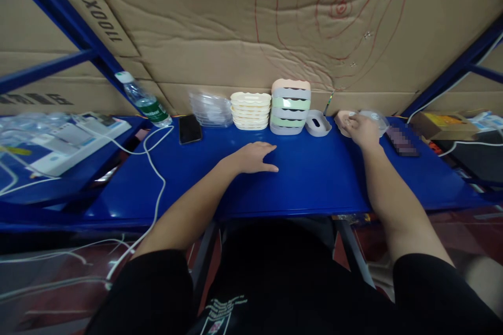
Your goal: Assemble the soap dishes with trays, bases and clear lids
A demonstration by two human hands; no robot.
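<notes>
My left hand is over the middle of the blue table, fingers apart and holding nothing. At the right, my right hand is at a pink dish, its fingers partly covering it; whether they grip it is unclear. Clear plastic pieces lie just behind that hand. Left of the pink dish sits a grey dish with a slot. Beside it rises a stack of pink, grey and green dishes, then a stack of cream trays and a stack of clear lids.
A water bottle leans at the back left near a black phone. White cables cross the table's left side. A dark pixelated item lies right of my right hand. Cardboard stands behind.
</notes>
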